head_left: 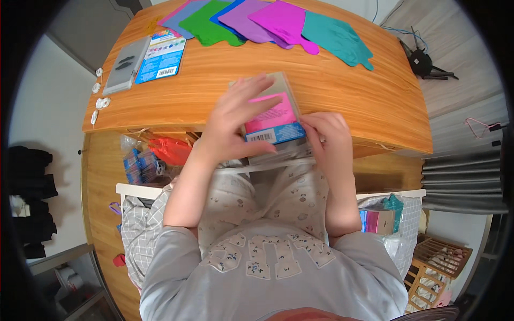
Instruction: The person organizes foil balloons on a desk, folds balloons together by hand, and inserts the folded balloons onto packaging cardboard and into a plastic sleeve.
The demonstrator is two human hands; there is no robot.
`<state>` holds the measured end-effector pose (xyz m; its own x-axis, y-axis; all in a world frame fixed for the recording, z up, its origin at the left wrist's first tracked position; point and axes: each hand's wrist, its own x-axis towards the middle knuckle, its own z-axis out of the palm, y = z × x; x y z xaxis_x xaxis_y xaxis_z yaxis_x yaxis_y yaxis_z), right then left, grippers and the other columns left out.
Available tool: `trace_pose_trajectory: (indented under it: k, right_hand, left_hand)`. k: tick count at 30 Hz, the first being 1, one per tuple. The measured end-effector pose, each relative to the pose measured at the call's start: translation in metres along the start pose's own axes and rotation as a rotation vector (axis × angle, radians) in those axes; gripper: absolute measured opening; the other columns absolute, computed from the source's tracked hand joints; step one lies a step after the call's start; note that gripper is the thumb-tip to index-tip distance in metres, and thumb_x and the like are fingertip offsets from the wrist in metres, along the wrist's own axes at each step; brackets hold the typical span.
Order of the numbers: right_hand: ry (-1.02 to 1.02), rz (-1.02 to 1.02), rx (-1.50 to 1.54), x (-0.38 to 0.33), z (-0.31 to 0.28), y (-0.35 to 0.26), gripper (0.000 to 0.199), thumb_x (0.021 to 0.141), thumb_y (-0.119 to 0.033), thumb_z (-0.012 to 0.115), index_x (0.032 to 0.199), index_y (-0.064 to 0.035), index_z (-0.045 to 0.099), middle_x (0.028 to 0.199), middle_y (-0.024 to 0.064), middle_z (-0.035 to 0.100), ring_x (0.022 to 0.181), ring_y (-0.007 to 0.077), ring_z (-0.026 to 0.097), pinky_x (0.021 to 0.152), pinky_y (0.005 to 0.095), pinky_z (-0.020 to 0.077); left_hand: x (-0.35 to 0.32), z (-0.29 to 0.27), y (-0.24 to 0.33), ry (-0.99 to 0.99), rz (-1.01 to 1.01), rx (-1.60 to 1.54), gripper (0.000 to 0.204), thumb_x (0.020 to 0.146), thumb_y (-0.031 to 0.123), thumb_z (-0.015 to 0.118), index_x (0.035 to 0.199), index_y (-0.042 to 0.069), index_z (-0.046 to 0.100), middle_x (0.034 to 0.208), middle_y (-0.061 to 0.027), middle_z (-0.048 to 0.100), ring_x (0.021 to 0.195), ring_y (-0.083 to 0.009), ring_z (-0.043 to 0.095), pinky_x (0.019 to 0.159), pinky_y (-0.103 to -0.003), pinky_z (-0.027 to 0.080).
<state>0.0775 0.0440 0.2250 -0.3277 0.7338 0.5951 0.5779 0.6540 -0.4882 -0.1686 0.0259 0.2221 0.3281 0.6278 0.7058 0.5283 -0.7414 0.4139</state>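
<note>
A flat packet (272, 115) with a pink and blue printed card and a barcode leans at the table's near edge, above my lap. Clear plastic sticks out below the card, and a beige part shows at the top. My left hand (235, 117) is over the packet's left side with fingers spread and slightly blurred; whether it touches the packet I cannot tell. At the packet's right edge, my right hand (327, 134) has its fingers pinched together on it.
Coloured flat sheets, among them green (211, 24), magenta (284, 21) and teal (337, 40), lie along the table's far edge. Far left are a clear case (126, 65) and a blue printed card (160, 60). Small white coils (103, 102) line the left edge.
</note>
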Motion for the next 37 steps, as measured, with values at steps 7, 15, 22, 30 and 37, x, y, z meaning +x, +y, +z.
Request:
trace_pose_trajectory:
  k: [7, 15, 22, 30, 37]
  right_hand:
    - [-0.080, -0.163, 0.060, -0.024, 0.011, -0.045, 0.019, 0.075, -0.009, 0.080, 0.093, -0.0155, 0.077, 0.102, 0.0022, 0.066, 0.098, 0.0250, 0.059, 0.086, 0.0398, 0.0444]
    - [-0.107, -0.218, 0.064, -0.036, 0.035, -0.061, 0.023, 0.070, -0.012, 0.082, 0.092, -0.0179, 0.077, 0.098, -0.0022, 0.064, 0.095, 0.0229, 0.055, 0.084, 0.0393, 0.0413]
    - [-0.058, -0.322, 0.136, -0.038, 0.038, -0.059, 0.025, 0.068, -0.010, 0.081, 0.091, -0.0180, 0.077, 0.095, -0.0039, 0.064, 0.094, 0.0225, 0.055, 0.082, 0.0387, 0.0411]
    - [-0.007, -0.441, 0.237, -0.044, 0.048, -0.054, 0.017, 0.073, -0.011, 0.079, 0.088, -0.0167, 0.074, 0.097, -0.0019, 0.064, 0.094, 0.0223, 0.056, 0.085, 0.0378, 0.0421]
    - [0.250, 0.469, 1.600, -0.040, 0.011, -0.047, 0.015, 0.104, -0.017, 0.050, 0.091, -0.0112, 0.056, 0.093, 0.0026, 0.059, 0.093, 0.0175, 0.056, 0.086, 0.0358, 0.0436]
  left_hand:
    - [-0.095, 0.005, 0.034, 0.164, -0.646, -0.229, 0.040, 0.104, 0.034, 0.053, 0.106, -0.001, 0.072, 0.102, -0.0130, 0.070, 0.092, -0.0209, 0.064, 0.084, -0.032, 0.049]
    - [-0.096, 0.027, 0.059, 0.104, -1.001, -1.108, 0.035, 0.108, 0.020, 0.047, 0.119, -0.006, 0.066, 0.114, -0.0086, 0.071, 0.109, -0.0140, 0.063, 0.098, -0.029, 0.047]
    - [-0.092, 0.018, 0.068, 0.166, -1.025, -1.199, 0.037, 0.107, 0.023, 0.047, 0.116, -0.006, 0.068, 0.114, -0.0091, 0.071, 0.109, -0.0138, 0.064, 0.099, -0.029, 0.046]
    - [-0.097, 0.017, 0.065, 0.192, -1.055, -1.216, 0.041, 0.107, 0.026, 0.046, 0.110, -0.006, 0.072, 0.113, -0.0117, 0.073, 0.108, -0.0151, 0.065, 0.099, -0.030, 0.046]
    - [-0.098, -0.008, 0.047, 0.264, -1.085, -1.113, 0.046, 0.106, 0.030, 0.044, 0.110, -0.006, 0.072, 0.116, -0.0169, 0.072, 0.108, -0.0196, 0.066, 0.102, -0.033, 0.044]
